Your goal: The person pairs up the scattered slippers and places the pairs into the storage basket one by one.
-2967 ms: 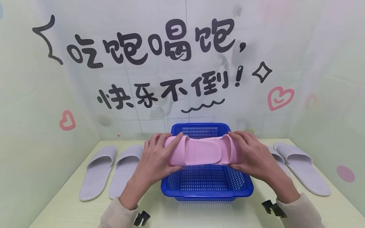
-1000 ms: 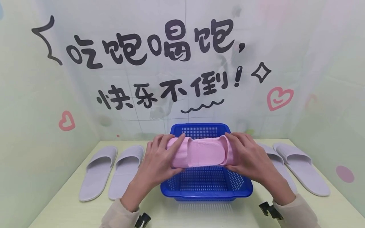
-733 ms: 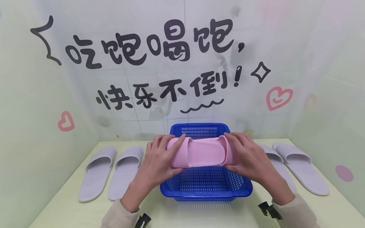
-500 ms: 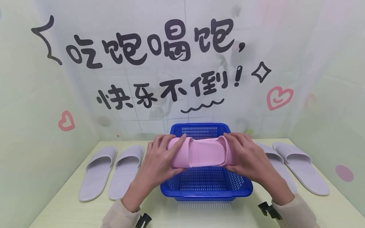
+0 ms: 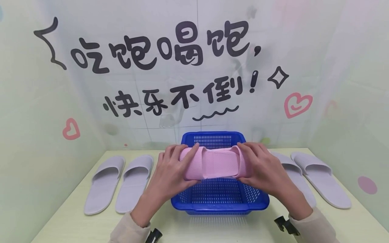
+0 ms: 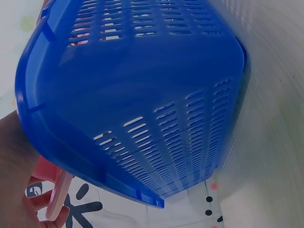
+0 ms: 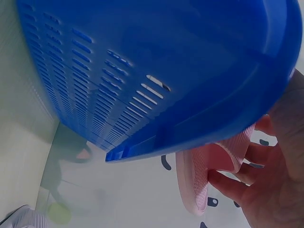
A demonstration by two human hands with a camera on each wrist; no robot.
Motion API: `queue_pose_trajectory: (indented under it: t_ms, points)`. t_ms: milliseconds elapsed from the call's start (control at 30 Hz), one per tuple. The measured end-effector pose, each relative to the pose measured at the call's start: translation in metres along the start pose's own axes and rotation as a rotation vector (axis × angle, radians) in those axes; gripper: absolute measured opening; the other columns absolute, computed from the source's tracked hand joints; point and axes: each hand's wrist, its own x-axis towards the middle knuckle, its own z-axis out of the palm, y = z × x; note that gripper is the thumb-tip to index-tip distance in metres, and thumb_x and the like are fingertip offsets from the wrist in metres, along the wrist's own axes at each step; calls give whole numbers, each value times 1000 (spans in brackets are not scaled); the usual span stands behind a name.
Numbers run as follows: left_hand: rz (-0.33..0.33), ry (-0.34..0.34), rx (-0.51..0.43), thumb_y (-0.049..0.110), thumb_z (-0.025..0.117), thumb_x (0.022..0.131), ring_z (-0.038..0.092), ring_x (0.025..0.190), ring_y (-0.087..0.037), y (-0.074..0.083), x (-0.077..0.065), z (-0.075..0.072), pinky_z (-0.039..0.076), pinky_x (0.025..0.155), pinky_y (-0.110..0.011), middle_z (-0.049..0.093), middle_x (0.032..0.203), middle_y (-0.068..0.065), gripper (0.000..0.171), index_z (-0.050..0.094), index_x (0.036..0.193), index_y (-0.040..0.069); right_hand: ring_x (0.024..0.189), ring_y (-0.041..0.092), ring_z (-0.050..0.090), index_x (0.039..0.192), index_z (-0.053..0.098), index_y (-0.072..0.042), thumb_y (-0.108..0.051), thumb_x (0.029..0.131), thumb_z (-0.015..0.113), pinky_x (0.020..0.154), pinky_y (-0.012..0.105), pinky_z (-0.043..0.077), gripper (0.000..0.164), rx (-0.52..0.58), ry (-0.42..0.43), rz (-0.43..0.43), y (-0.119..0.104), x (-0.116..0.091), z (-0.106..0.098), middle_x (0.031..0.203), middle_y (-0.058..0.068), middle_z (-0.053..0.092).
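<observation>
Two pink slippers with ribbed straps are held level above the blue basket, one fitted into the other with straps at opposite ends. My left hand (image 5: 171, 170) grips the strap end of the left pink slipper (image 5: 193, 164), thumb below and fingers over the top. At the other end, my right hand (image 5: 263, 168) holds the right pink slipper (image 5: 244, 164) by its strap. The inner sole's end reaches under the right strap. In the right wrist view, part of a pink slipper (image 7: 187, 183) shows beside the fingers; the basket wall (image 6: 128, 66) hides most of the left wrist view.
The blue perforated basket (image 5: 220, 206) stands mid-table beneath the slippers. Two light grey slippers (image 5: 101, 189) (image 5: 131, 189) lie to its left. Two more grey slippers (image 5: 329, 187) (image 5: 299, 170) lie to its right, one partly behind the right forearm. A printed wall (image 5: 200, 77) closes the back.
Over the three seconds, both hands have drawn slightly closer together, sliding the two pink slippers further into each other. The basket and grey slippers have stayed put.
</observation>
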Motion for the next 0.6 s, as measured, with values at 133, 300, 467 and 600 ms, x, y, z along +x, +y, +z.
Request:
queue_pose_trajectory:
  t_ms: [133, 300, 467, 600]
  points:
    - [4, 1, 4, 60, 94, 61, 49, 124, -34, 1, 0, 0, 47, 84, -46, 57, 136, -9, 110, 46, 156, 29, 122, 33, 59, 145, 55, -11, -39, 54, 101, 83, 53, 62, 105, -1, -11, -13, -1, 1, 1, 135, 13, 63]
    - [3, 7, -3, 59, 95, 61, 49, 123, -34, 2, 0, 1, 48, 83, -46, 57, 135, -9, 110, 47, 155, 28, 123, 34, 59, 145, 55, -9, -39, 55, 100, 84, 54, 62, 104, 0, -24, -9, -2, 1, 1, 135, 14, 63]
    - [-1, 4, -10, 57, 95, 61, 50, 122, -34, 3, 0, 2, 48, 83, -46, 58, 135, -9, 109, 47, 155, 28, 122, 34, 59, 144, 56, -9, -39, 55, 101, 83, 54, 62, 104, 4, -24, -8, -3, 0, 1, 134, 14, 63]
    - [-2, -4, -6, 58, 95, 61, 50, 122, -34, 4, 0, 2, 48, 83, -46, 57, 136, -9, 110, 46, 155, 29, 122, 34, 59, 144, 56, -9, -39, 55, 101, 83, 53, 62, 104, 5, -21, -22, -3, 0, 3, 134, 14, 63]
